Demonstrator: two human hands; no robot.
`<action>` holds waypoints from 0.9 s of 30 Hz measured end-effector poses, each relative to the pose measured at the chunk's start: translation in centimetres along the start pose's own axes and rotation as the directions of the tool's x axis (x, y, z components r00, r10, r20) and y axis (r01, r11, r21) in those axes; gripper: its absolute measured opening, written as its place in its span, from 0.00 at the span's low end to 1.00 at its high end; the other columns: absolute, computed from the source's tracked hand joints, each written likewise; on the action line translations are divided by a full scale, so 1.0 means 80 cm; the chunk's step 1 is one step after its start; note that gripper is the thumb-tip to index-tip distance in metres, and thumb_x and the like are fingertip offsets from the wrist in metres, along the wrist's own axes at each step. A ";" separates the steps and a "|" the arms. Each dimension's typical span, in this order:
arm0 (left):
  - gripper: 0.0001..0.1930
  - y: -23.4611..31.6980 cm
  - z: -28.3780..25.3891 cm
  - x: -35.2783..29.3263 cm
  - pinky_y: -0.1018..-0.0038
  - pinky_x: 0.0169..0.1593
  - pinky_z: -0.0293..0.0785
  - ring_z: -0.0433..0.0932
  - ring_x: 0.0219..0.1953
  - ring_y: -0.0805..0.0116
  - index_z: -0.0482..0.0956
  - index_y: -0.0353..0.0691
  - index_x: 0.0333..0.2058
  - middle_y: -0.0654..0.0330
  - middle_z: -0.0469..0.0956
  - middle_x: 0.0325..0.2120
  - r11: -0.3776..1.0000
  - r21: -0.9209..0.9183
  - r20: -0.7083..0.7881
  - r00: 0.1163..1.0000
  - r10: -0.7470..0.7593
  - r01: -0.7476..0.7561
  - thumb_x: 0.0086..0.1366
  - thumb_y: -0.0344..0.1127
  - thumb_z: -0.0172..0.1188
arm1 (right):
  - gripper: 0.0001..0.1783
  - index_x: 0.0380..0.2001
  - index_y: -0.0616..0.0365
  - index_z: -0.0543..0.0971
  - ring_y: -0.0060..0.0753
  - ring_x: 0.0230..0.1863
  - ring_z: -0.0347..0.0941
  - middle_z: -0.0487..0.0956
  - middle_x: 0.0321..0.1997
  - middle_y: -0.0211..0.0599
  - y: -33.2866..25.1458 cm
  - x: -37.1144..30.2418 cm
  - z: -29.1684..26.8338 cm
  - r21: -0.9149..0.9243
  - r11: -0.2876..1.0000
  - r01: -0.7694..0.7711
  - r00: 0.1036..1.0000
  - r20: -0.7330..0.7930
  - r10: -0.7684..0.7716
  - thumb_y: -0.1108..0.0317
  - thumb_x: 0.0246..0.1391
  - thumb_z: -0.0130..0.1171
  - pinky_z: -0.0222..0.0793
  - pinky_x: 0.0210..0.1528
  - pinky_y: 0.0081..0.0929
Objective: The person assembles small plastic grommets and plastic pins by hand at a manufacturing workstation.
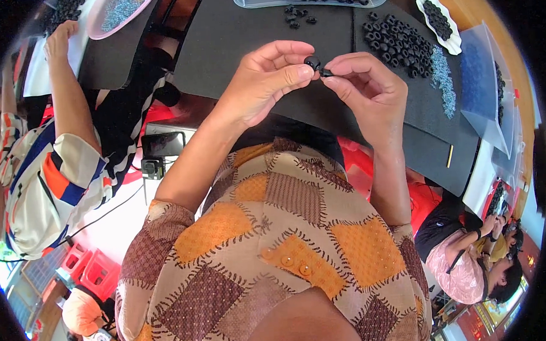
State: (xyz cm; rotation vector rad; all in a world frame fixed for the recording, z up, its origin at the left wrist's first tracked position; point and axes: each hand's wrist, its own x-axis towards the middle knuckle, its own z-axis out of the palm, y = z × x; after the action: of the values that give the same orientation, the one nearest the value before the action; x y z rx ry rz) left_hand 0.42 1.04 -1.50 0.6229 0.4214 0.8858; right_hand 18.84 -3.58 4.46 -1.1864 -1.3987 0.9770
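Observation:
Above the black table mat [232,33], my two hands meet fingertip to fingertip. My left hand [264,80] is closed, pinching a small round black part [311,62] between thumb and fingers. Thumb and forefinger of my right hand [372,92] pinch another small black piece [326,72], right beside the first. Whether the two pieces touch is hard to tell. To the right of my hands lies a heap of round black parts [398,46], with a strip of small translucent blue pieces [443,83] along its right side.
A clear tray [255,3] of black parts stands at the far edge, several loose ones before it. A white scalloped dish [454,44] and clear plastic bin [483,85] are at right, near a thin golden stick [450,156]. Another person's hand [58,43] is at far left.

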 end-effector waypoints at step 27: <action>0.12 0.024 0.009 -0.014 0.80 0.44 0.78 0.81 0.37 0.75 0.81 0.31 0.42 0.56 0.83 0.34 0.813 0.560 -0.051 0.973 0.224 -0.158 0.59 0.24 0.66 | 0.08 0.33 0.62 0.81 0.19 0.35 0.79 0.81 0.34 0.30 0.016 -0.003 0.026 -0.047 0.999 0.020 0.998 -0.066 -0.023 0.80 0.48 0.68 0.74 0.37 0.16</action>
State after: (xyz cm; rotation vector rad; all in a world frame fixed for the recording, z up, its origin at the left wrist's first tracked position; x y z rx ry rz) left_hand -0.95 0.83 0.40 1.1713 0.7440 0.9991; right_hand 17.02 -3.56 2.86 -1.2254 -1.3851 0.8866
